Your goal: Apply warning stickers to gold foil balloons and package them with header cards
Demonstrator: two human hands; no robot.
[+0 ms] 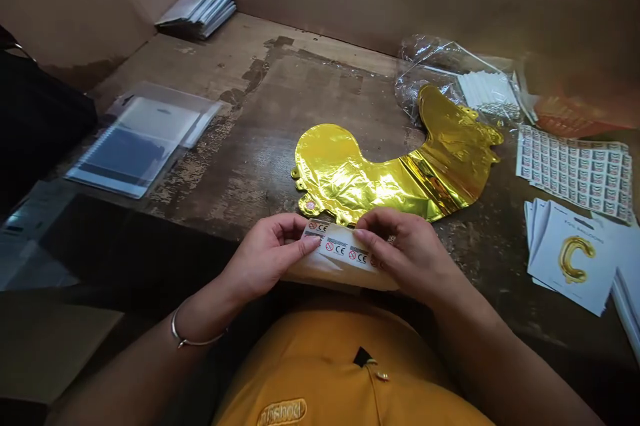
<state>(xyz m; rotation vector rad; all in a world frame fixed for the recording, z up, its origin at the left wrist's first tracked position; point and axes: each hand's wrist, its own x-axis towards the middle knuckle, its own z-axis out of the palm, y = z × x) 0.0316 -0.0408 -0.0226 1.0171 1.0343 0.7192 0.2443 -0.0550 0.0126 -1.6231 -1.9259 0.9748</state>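
Note:
Between my two hands, close to my body at the table's front edge, is a sheet of CE stickers (340, 251) on shiny backing paper. My left hand (273, 249) pinches its left end, thumb on top. At the right part of the sheet, my right hand (400, 239) has thumb and index finger pressed together; whether a sticker is lifted there I cannot tell. Just beyond my hands a flat gold foil balloon (370, 186), curved like a letter C, lies on the table. A small round sticker shows near its lower left tabs.
Clear plastic sleeves (140, 139) lie at left, with a stack of packets (200, 9) in the back corner. A clear bag with white sticks (487, 91) is at back right. Sticker sheets (575, 173) and printed balloon cards (575, 256) lie at right.

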